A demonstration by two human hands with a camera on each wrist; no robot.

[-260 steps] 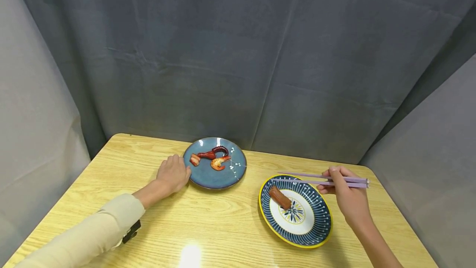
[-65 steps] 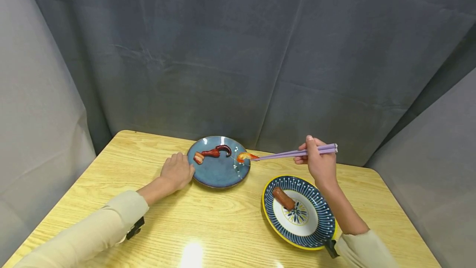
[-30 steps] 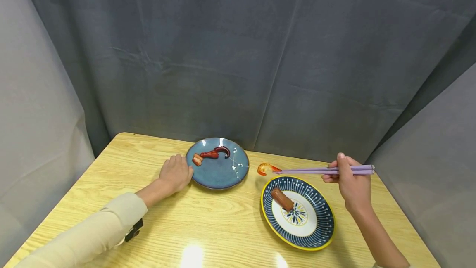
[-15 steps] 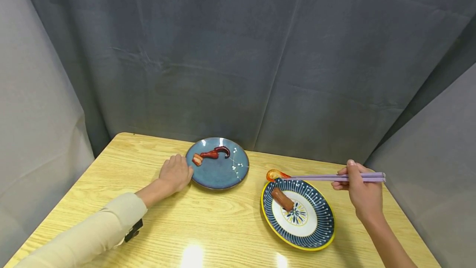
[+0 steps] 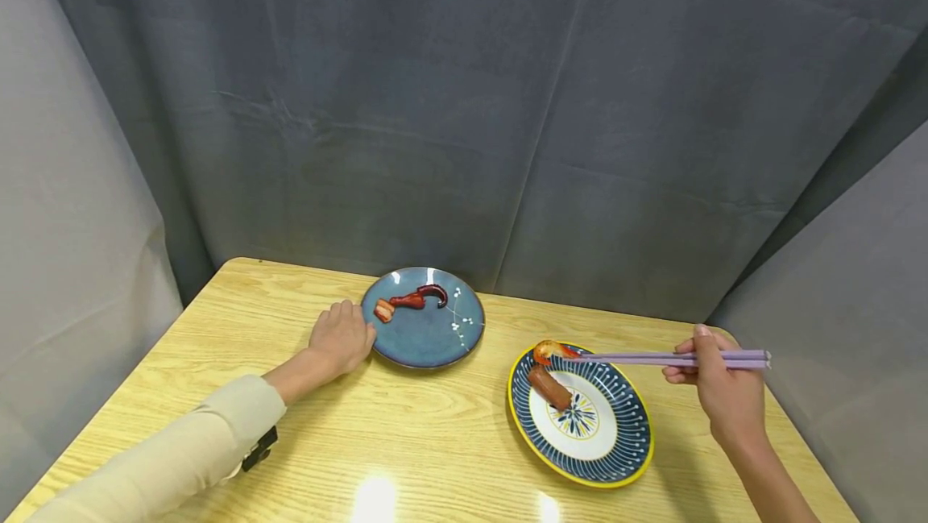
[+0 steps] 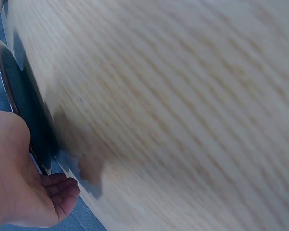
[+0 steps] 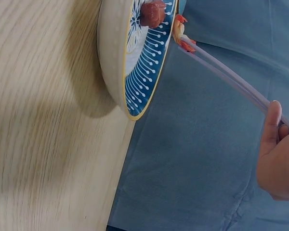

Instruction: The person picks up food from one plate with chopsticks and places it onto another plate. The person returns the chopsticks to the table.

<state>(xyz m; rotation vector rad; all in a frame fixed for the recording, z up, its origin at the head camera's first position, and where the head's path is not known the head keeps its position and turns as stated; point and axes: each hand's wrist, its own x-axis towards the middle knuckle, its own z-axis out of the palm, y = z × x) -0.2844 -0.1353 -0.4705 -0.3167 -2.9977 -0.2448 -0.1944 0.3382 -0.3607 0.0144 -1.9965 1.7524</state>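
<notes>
My right hand [image 5: 728,386] holds a pair of lilac chopsticks [image 5: 652,358]. Their tips pinch an orange shrimp [image 5: 548,351] over the far-left rim of a deep patterned plate [image 5: 609,471] with a yellow edge. In the right wrist view the shrimp [image 7: 179,31] overlaps the plate's rim, with the chopsticks [image 7: 231,77] reaching to its tail. A brown sausage piece [image 5: 549,388] lies in that plate, just below the shrimp. My left hand [image 5: 342,338] holds the left edge of a blue plate [image 5: 428,350], thumb at the rim [image 6: 9,89] and fingers curled beside it.
On the blue plate lie a dark red octopus tentacle [image 5: 420,297] and a small striped piece of pork belly [image 5: 384,311]. The wooden table [image 5: 304,458] ends at a grey curtain [image 5: 435,144] behind, with pale cloth [image 5: 72,209] at the sides.
The chopsticks have lifted the shrimp from the blue plate and carried it right to the patterned plate, lately moving over its rim. The left hand stays at the blue plate.
</notes>
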